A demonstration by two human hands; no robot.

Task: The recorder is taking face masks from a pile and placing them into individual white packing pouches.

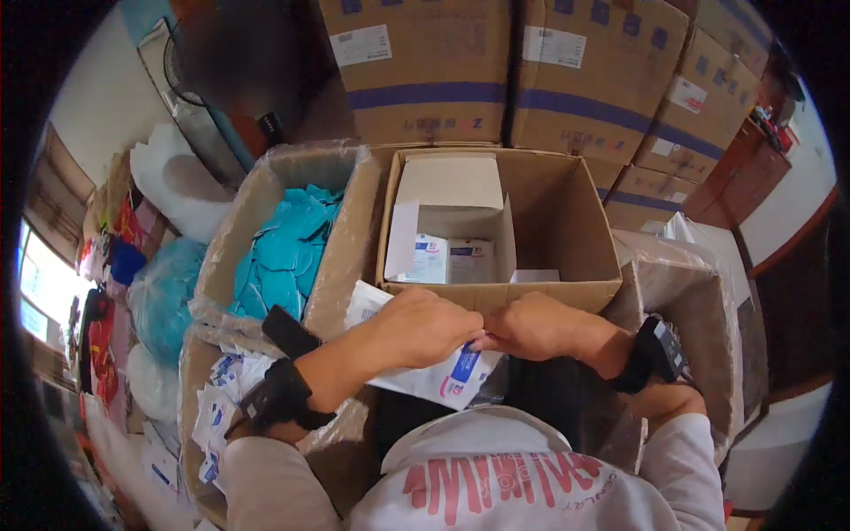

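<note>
The left hand [429, 327] and the right hand [536, 326] meet closely, the fingers of both pinched together on the edge of a white packet [447, 385]. This packet is in front of the open carton [567, 221], where a white box [452, 181] stands. Teal pieces [282, 248] fill a plastic-lined box [341, 288] at left.

Window [35, 276] glaring at left; edges bowed, corners black.
</note>
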